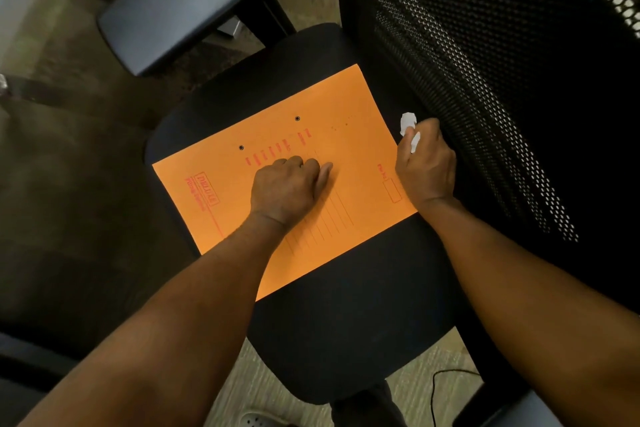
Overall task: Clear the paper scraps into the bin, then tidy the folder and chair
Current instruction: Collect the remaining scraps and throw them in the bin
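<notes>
An orange folder (242, 204) with red print lies flat on the black chair seat (346, 322). My left hand (287, 189) rests on the middle of the folder with its fingers curled in; whether it holds anything is hidden. My right hand (424, 163) is at the folder's right edge, close to the mesh backrest, closed around crumpled white paper scraps (408, 123) that stick out above the fingers. No bin is in view.
The chair's black mesh backrest (485, 80) stands right of the seat. A padded armrest (194, 0) lies beyond the seat at upper left. Carpet floor surrounds the chair. A black cable (436, 392) and a shoe (256, 421) show at the bottom.
</notes>
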A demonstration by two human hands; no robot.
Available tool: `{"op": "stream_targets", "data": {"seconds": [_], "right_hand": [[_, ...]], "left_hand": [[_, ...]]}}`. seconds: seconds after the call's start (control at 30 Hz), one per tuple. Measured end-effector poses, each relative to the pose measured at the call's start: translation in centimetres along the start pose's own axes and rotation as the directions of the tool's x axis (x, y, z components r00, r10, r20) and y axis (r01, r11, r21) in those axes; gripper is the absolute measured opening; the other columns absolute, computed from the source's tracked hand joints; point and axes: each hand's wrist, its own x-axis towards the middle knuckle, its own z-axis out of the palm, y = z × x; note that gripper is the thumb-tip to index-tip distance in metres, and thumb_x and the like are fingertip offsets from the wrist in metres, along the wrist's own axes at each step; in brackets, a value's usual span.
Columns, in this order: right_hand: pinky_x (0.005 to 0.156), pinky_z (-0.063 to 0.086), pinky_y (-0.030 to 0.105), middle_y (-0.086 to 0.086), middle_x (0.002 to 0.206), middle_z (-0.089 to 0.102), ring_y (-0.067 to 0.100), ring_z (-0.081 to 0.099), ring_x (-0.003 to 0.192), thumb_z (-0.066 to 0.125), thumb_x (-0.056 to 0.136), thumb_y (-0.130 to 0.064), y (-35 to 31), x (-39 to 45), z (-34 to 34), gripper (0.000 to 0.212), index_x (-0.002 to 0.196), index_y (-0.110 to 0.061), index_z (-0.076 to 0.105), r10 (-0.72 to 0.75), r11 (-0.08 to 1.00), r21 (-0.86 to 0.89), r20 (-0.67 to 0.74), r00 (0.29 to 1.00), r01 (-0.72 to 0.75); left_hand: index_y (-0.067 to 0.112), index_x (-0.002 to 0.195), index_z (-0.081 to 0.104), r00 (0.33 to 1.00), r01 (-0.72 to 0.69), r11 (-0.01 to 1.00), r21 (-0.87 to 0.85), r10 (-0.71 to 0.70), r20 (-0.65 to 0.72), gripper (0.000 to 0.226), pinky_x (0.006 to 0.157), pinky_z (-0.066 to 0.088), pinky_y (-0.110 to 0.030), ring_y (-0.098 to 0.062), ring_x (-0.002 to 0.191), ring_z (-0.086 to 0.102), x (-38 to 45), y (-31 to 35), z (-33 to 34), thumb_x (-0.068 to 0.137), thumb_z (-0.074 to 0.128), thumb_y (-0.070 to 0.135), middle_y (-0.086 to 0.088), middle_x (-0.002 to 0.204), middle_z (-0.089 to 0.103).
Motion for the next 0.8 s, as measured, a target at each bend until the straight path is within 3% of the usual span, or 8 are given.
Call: {"op": "stream_targets", "data": {"seconds": [0.1, 0.2, 0.3, 0.37, 0.5, 0.63, 0.7, 0.8], "right_hand": [[0.063, 0.05, 0.035, 0.019, 0.1, 0.067, 0.035, 0.066, 0.083, 0.046, 0.095, -0.015, 0.1, -0.3, -0.3, 0.027, 0.121, -0.007, 0.049, 0.115, 0.993, 0.029, -0.018, 0.993, -0.115], [0.08, 0.051, 0.04, 0.016, 0.115, 0.064, 0.031, 0.064, 0.099, 0.045, 0.099, -0.018, 0.6, -0.3, -0.3, 0.032, 0.129, -0.009, 0.052, 0.085, 0.992, -0.099, 0.056, 0.995, -0.079], [0.071, 0.05, 0.043, 0.014, 0.108, 0.061, 0.031, 0.063, 0.088, 0.044, 0.1, -0.043, 0.8, -0.1, -0.5, 0.039, 0.128, -0.017, 0.053, 0.065, 0.986, -0.16, 0.134, 0.989, -0.043], [0.065, 0.051, 0.043, 0.015, 0.106, 0.059, 0.033, 0.061, 0.081, 0.043, 0.096, -0.057, 0.8, 0.2, -0.5, 0.048, 0.126, -0.02, 0.051, 0.023, 0.975, -0.221, 0.199, 0.98, 0.022], [0.049, 0.044, 0.036, 0.015, 0.093, 0.054, 0.032, 0.057, 0.064, 0.04, 0.099, -0.047, 0.7, 0.5, 0.1, 0.034, 0.103, -0.015, 0.047, -0.112, 0.941, -0.292, 0.206, 0.972, 0.17], [0.052, 0.049, 0.037, 0.013, 0.091, 0.055, 0.028, 0.059, 0.067, 0.037, 0.102, -0.037, 0.7, 0.7, -0.3, 0.03, 0.097, -0.009, 0.047, -0.075, 0.957, -0.269, 0.128, 0.989, 0.108], [0.056, 0.044, 0.034, 0.012, 0.09, 0.056, 0.022, 0.055, 0.069, 0.038, 0.102, -0.04, -0.6, 0.8, -1.2, 0.033, 0.097, -0.009, 0.049, -0.046, 0.985, -0.167, 0.041, 0.998, 0.052], [0.06, 0.036, 0.028, 0.014, 0.085, 0.058, 0.015, 0.046, 0.07, 0.043, 0.1, -0.041, -5.4, 0.4, -1.6, 0.04, 0.091, -0.004, 0.053, -0.1, 0.994, 0.035, -0.109, 0.989, 0.104]], "left_hand": [[0.016, 0.064, 0.055, 1.0, 0.004, 1.0, -0.009, -0.004, -0.006, 0.056, 0.045, 0.037, -0.028, -0.022, 0.047, 0.044, 0.1, 0.0, 0.0, 0.101, 0.026, 0.047, 0.0, 0.055, 0.042], [0.019, 0.06, 0.048, 1.0, 0.012, 1.0, -0.022, -0.012, -0.007, 0.055, 0.045, 0.034, -0.026, -0.021, 0.045, 0.042, 0.1, -0.1, 0.0, 0.1, 0.024, 0.048, 0.002, 0.053, 0.041], [0.023, 0.059, 0.041, 0.999, 0.031, 0.999, -0.042, -0.032, -0.014, 0.052, 0.046, 0.027, -0.024, -0.017, 0.044, 0.039, -0.1, -0.1, -0.1, 0.1, 0.023, 0.048, 0.003, 0.052, 0.041], [0.021, 0.057, 0.043, 0.998, 0.055, 0.995, -0.08, -0.058, -0.029, 0.054, 0.045, 0.031, -0.025, -0.018, 0.043, 0.041, -0.7, -0.1, -0.2, 0.1, 0.024, 0.048, 0.003, 0.051, 0.042], [0.014, 0.051, 0.051, 0.972, 0.166, 0.961, -0.221, -0.197, -0.126, 0.059, 0.044, 0.032, -0.027, -0.021, 0.04, 0.042, -2.9, -0.5, -0.7, 0.099, 0.032, 0.044, 0.001, 0.046, 0.042], [0.015, 0.046, 0.049, 0.841, 0.411, 0.766, -0.495, -0.528, -0.119, 0.061, 0.045, 0.031, -0.028, -0.015, 0.038, 0.041, -4.7, -1.3, -2.1, 0.101, 0.036, 0.037, 0.003, 0.042, 0.043], [0.022, 0.044, 0.042, 0.74, 0.484, 0.648, -0.588, -0.662, -0.119, 0.059, 0.041, 0.025, -0.019, -0.009, 0.036, 0.038, -5.6, -2.4, -3.1, 0.101, 0.034, 0.035, 0.008, 0.04, 0.039], [0.022, 0.042, 0.037, 0.637, 0.512, 0.552, -0.657, -0.758, -0.141, 0.058, 0.04, 0.023, -0.026, -0.008, 0.034, 0.033, -7.4, -4.8, -4.6, 0.099, 0.035, 0.031, 0.01, 0.039, 0.034]]}}
